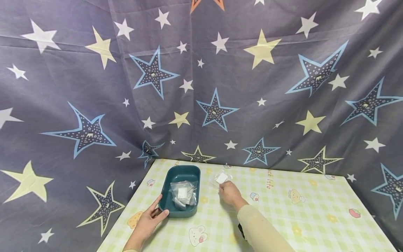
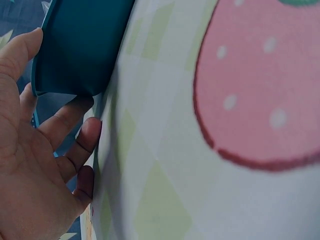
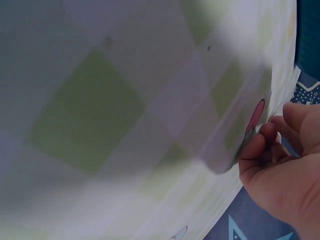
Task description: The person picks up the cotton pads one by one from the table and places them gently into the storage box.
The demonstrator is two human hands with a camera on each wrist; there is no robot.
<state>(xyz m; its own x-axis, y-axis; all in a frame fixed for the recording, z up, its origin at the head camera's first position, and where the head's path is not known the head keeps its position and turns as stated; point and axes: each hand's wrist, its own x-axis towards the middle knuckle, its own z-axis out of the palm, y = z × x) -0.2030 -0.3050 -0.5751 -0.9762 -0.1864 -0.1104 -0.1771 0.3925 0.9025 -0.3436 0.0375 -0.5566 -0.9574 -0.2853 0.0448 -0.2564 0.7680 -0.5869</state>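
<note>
Both hands are on the tabletop (image 1: 283,196): the left hand (image 1: 148,222) cups the near corner of the teal tray (image 1: 171,175), thumb on the rim and fingers (image 2: 75,112) loosely curled under its wall, steadying it. Over on the other side, the right hand (image 1: 229,193) pinches a small clear bag (image 1: 221,177) by its near edge, fingertips (image 3: 272,132) pressed together on the film, the bag lying just beyond the tray's right wall. That bag looks feather-light, limp and slick, with a white square inside; an edge or corner pinch seems the sure hold, since the middle would crumple. Inside the tray sits a heap of similar clear bags (image 1: 183,194), crinkled and loosely piled. Nothing blocks the short gap between bag and tray but the tray's own raised wall; a starry cloth (image 1: 94,87) hangs behind
</note>
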